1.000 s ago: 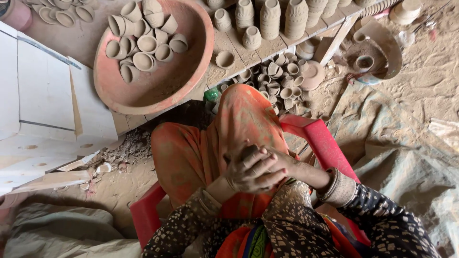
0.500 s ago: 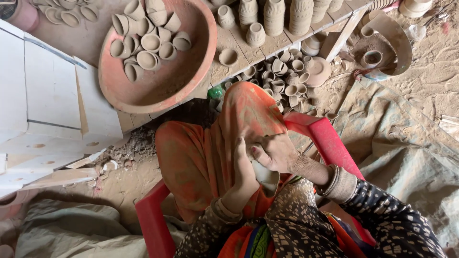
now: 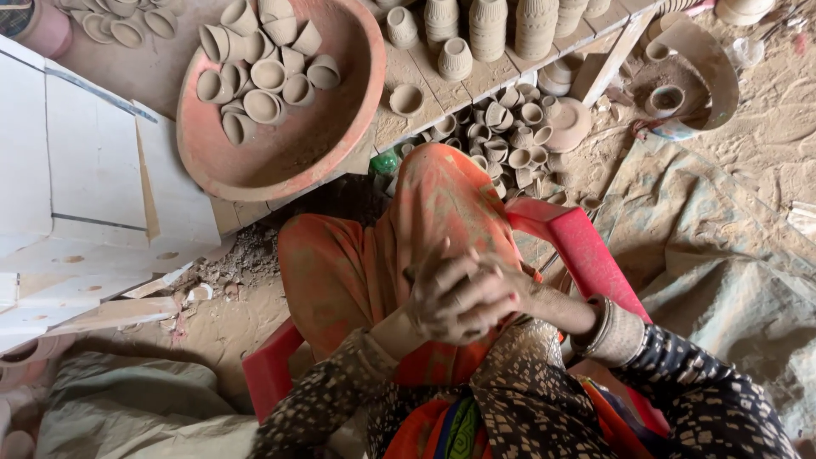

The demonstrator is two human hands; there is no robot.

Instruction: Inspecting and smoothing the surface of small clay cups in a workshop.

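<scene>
A: Nearest, the left hand [image 3: 438,297] and right hand [image 3: 493,293] are clasped over the orange cloth [image 3: 408,246] on the lap; I can't tell if anything sits between them.

B: Risk?

A: A knee jolt could tip the red chair [image 3: 578,246] into the cups [image 3: 510,140] beyond. The big bowl [image 3: 297,144] lies farther.

B: Changed?

A: Half a second ago the palms were apart; now they're pressed together.

Your left hand [image 3: 442,302] and right hand [image 3: 501,293]: clasped together, palms hidden, so you cannot tell whether anything lies between them. Your forearms: cut off by the lower edge. Red plastic chair [image 3: 586,251]: seat covered by your orange-clad legs. Stacked clay cups [image 3: 489,21]: tops cropped at the upper edge.
</scene>
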